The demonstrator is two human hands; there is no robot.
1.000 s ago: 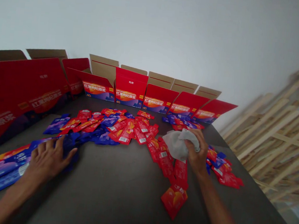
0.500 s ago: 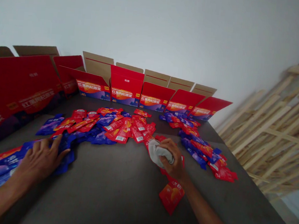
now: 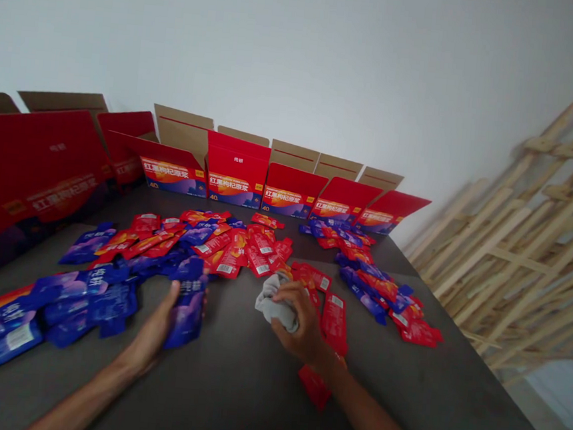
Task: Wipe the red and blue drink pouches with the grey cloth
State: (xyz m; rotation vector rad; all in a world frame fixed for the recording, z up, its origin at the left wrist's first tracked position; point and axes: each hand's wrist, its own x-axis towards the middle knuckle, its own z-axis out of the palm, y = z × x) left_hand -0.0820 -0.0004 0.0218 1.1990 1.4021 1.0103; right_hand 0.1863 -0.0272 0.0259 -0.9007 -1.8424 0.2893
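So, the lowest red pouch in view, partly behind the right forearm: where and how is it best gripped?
The red pouch is probably best pinched by its left edge, coming from the left. It looks flat and lies on the table with that edge exposed, while the right forearm covers part of its right side.

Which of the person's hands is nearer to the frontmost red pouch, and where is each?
Right. The right hand, gripping a grey cloth, is just beyond the red pouch; the left hand, holding a blue pouch, is farther off to the red one's left.
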